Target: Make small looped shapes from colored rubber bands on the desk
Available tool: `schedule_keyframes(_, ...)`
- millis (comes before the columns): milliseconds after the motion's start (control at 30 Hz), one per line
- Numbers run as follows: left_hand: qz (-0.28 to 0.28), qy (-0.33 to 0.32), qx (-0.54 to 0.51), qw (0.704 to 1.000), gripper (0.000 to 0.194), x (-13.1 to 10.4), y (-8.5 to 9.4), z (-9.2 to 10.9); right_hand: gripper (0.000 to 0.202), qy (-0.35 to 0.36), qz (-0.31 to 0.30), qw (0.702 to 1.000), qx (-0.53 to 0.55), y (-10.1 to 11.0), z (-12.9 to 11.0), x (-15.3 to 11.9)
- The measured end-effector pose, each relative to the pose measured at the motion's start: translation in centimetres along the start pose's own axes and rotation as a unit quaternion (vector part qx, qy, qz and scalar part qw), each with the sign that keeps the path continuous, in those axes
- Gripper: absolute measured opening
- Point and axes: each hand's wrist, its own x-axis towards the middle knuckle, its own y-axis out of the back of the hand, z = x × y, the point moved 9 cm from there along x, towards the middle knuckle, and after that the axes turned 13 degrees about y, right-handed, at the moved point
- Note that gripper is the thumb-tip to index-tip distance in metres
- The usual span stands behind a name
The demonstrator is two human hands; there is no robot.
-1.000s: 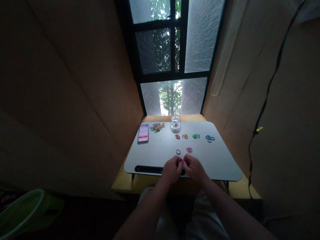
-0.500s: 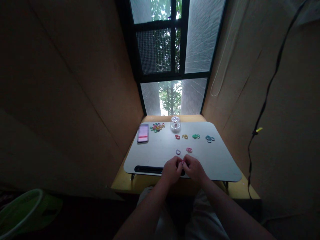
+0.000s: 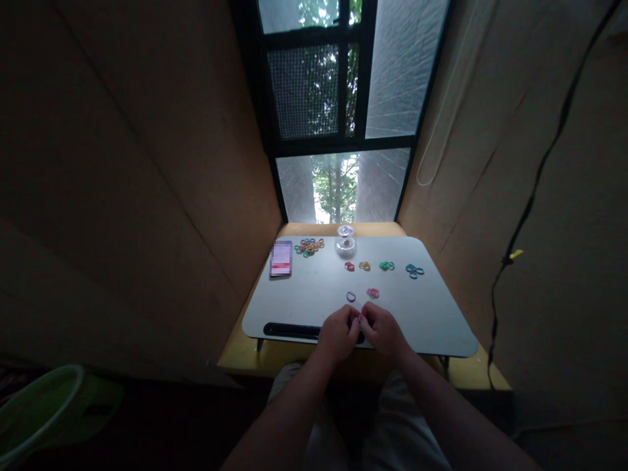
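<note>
My left hand [image 3: 338,330] and my right hand [image 3: 383,329] meet at the front edge of the white lap table [image 3: 294,301]. Their fingertips pinch together around a tiny pink band, mostly hidden by the fingers. Just beyond the fingers lie a single purple band [image 3: 350,297] and a small pile of pink bands [image 3: 373,293]. Farther back, a row holds red bands [image 3: 349,266], yellow bands [image 3: 364,266], green bands [image 3: 387,265] and blue bands [image 3: 415,270]. A mixed heap of coloured bands [image 3: 309,246] sits at the back left.
A clear plastic container [image 3: 346,243] stands at the table's back, below the window. At the left edge lies a phone [image 3: 281,259]. A dark slot [image 3: 292,331] runs along the front edge. Walls rise on both sides, and a green basket [image 3: 63,412] is on the lower left.
The view has shifted slightly. Both hands stay pinched together in the same place, with only slight finger movement; the bands on the table lie as before.
</note>
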Motion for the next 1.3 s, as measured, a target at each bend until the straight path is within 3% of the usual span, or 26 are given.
schedule_keyframes(1300,-0.004,0.002,0.014,1.000,0.011,0.05,-0.07,-0.01,0.015,0.002,-0.003,1.000,-0.002,-0.28,0.21,0.04)
